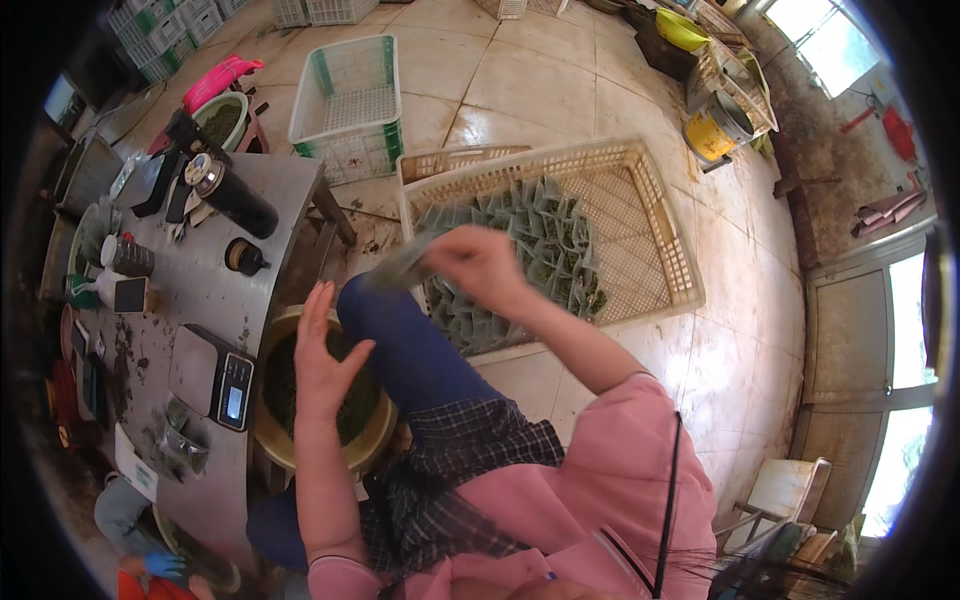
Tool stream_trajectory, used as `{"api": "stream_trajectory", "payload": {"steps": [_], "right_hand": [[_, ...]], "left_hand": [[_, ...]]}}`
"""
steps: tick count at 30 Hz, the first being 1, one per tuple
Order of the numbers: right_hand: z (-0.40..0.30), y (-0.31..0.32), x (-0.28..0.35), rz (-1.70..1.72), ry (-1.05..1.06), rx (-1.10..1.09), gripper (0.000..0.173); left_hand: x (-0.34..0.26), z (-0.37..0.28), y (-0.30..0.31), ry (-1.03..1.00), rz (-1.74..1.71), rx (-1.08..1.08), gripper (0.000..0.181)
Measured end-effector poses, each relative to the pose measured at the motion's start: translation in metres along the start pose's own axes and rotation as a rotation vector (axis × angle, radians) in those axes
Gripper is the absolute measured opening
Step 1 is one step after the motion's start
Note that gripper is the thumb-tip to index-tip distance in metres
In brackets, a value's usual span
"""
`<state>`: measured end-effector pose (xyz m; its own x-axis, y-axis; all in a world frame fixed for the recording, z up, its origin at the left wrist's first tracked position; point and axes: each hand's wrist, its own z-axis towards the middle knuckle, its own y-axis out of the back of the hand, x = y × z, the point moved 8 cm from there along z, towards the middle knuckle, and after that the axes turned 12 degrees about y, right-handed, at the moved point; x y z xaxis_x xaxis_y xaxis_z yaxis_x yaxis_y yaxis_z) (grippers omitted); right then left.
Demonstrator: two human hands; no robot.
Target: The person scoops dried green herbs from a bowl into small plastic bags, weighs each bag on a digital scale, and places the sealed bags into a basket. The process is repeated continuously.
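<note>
My right hand [480,266] grips a clear plastic bag [401,264], blurred, with dark green contents, between my knee and the large crate. Nothing shows in my left hand [322,352], held with fingers apart above a tan basin [386,424] of green leafy matter [289,382]. A shallow plastic crate [679,259] on the floor holds rows of small filled bags [555,255] standing close together. On the metal table [217,469] at my left lie a digital scale [214,375] with a lit display and a few filled bags [180,442].
A black flask [232,196], a black lid [246,257] and a jar [127,255] stand on the table. Beyond my knee is a tall white-green crate [345,112]. A co-worker's blue-gloved hand [165,565] shows at the lower left. A yellow bucket [716,127] stands near the wall.
</note>
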<state>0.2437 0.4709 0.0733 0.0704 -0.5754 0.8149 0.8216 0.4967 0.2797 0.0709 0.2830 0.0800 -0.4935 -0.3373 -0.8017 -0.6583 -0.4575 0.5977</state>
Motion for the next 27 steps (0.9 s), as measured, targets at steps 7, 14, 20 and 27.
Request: {"api": "stream_trajectory", "payload": {"steps": [7,14,20,27], "right_hand": [[-0.033,0.277,-0.213,-0.576,-0.262,-0.556,0.02],[-0.036,0.318,-0.37,-1.11,-0.595,-0.237,0.043],[-0.037,0.317,-0.415,-0.853,-0.49,-0.051,0.057],[0.032,0.149,-0.247,-0.888,-0.131,-0.186,0.037]], "left_hand": [[0.156,-0.026,0.023,0.396,-0.222,-0.095,0.035],[0.225,-0.113,0.059,0.561,-0.158,-0.299,0.03],[0.239,-0.15,0.104,0.588,-0.18,-0.568,0.027],[0.292,-0.212,0.254,0.627,0.03,-1.425,0.038]]}}
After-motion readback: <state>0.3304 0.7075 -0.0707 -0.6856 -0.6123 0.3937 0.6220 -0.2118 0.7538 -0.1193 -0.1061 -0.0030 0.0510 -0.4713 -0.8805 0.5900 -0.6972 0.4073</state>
